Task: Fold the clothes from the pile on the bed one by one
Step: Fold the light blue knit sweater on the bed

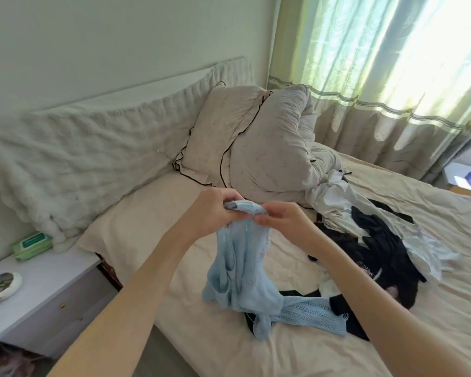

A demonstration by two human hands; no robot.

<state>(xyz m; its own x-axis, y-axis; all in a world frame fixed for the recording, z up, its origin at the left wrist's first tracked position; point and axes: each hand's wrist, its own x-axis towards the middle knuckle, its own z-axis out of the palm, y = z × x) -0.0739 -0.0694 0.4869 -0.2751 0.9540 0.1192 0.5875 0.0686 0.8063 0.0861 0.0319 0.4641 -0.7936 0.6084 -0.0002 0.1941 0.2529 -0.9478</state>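
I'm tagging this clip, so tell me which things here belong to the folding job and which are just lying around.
Job: light blue knit top, held by left hand and right hand; clothes pile; bed.

Lying about: pillows, wipes pack, shell dish, nightstand, curtain.

light blue garment [245, 270]: soft openwork knit | bed sheet [152, 213]: matt creased cloth | dish [2, 287]: glossy
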